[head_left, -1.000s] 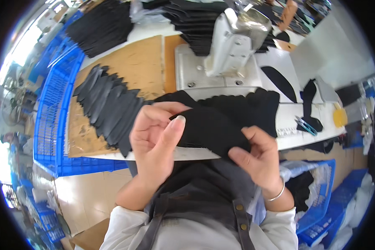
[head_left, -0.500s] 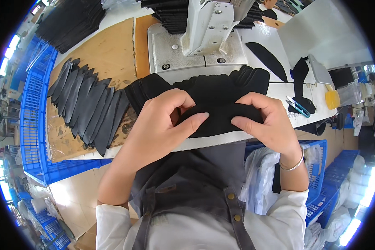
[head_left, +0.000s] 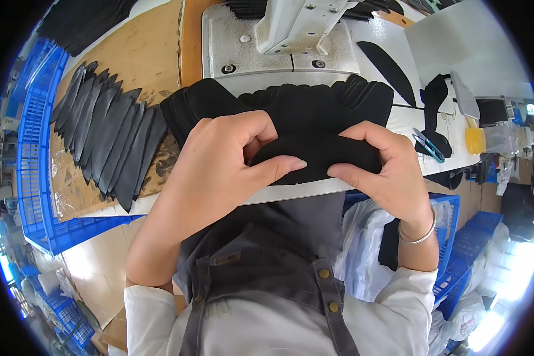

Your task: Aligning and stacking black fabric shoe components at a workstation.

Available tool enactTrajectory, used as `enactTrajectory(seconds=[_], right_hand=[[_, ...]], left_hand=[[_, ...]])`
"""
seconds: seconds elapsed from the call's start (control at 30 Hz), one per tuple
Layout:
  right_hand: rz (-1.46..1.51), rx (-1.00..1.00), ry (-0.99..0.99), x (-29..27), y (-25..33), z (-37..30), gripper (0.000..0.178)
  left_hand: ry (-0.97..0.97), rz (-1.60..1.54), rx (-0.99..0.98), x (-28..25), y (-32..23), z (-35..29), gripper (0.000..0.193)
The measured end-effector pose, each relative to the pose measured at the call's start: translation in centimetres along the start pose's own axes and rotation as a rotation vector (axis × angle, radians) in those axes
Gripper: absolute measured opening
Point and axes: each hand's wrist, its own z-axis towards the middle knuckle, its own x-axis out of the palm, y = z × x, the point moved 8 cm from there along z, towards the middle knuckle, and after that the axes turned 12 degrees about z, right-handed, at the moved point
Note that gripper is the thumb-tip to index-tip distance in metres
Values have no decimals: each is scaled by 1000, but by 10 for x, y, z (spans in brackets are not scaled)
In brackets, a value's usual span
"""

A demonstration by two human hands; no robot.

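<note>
Black cut fabric pieces [head_left: 285, 107] lie layered at the table's front edge, just before the machine base. My left hand [head_left: 219, 154] pinches the left part of the near black piece [head_left: 320, 155], its thumb lying on top and its fingers curled behind. On the right part of that piece, my right hand [head_left: 385, 163] grips in the same way, thumb toward the other thumb. The piece bows between the two hands. The fingertips behind it are hidden.
A fan of dark leaf-shaped pieces [head_left: 110, 139] covers the brown board [head_left: 145, 50] at left. The white machine [head_left: 299, 29] stands ahead. Blue thread snips [head_left: 430, 147] and a curved black piece [head_left: 388, 71] lie right. Blue crates [head_left: 38, 160] flank the table.
The view has shifted a little, so the table and machine sit higher in the picture. Both hands keep their hold, and the near edge of the black piece is curled slightly more.
</note>
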Motion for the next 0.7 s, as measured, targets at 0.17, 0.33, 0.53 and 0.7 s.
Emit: enactTrajectory(seconds=[0.17, 0.33, 0.53, 0.7], right_hand=[[2, 4, -1, 1, -1, 0, 28], [-25, -40, -5, 1, 0, 0, 28], [-50, -41, -8, 2, 2, 2, 27], [-107, -55, -11, 7, 8, 4, 34]], left_hand=[[2, 25, 14, 1, 0, 0, 33], [-37, 39, 32, 2, -1, -2, 33], [-65, 73, 56, 0, -3, -1, 33], [-129, 148, 130, -4, -12, -3, 33]])
